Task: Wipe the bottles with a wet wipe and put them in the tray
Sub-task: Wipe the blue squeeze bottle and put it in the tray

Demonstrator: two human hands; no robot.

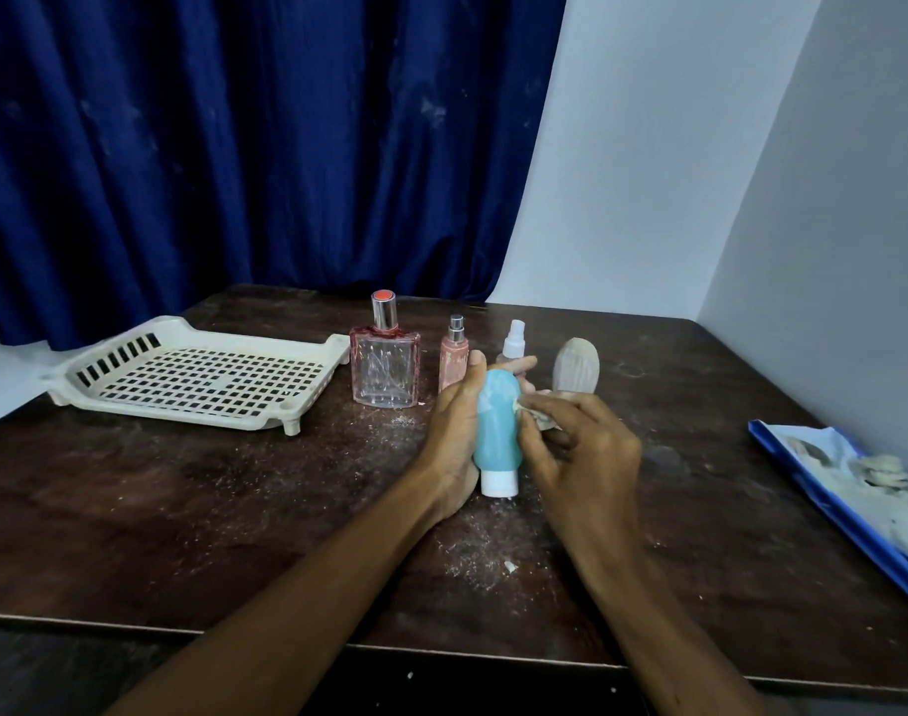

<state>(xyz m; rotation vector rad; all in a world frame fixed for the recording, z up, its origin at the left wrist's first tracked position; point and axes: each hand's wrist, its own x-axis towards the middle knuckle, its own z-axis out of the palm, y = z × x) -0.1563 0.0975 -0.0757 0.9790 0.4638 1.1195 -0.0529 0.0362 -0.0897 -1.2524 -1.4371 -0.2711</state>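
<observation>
Bottles are the matter here, and four of them are standing in a loose row toward the far side of the dark wooden table (183, 509), while a fifth is being held above its middle. That table is filling most of the view; its near edge is running across the bottom under both forearms, and its far edge is meeting a blue curtain (235, 147) and a pale wall. Broad bare wood, dusted with white specks, is lying open to the left front and between the hands and the near edge. A cream slotted tray (183, 379) is sitting at the far left with nothing in it, its right rim just beside the square pink perfume bottle (385, 372). At the right edge a blue packet (828, 501) with crumpled wipes on it is lying well apart from everything else. Right of the square bottle are standing a slim pink spray bottle (452, 361), a small clear spray bottle (513, 341) partly hidden behind fingertips, and a pale ribbed oval bottle (575, 366).

In front of these, the left hand (454, 436) is cupping the teal squeeze bottle (498, 431), fingers stretched along its back and thumb along its left side, the white cap pointing toward the person. The right hand (575, 447) is pinching a small crumpled wet wipe (537, 413) between thumb and fingertips and pressing it against the teal bottle's right upper side, the remaining fingers curled loosely.
</observation>
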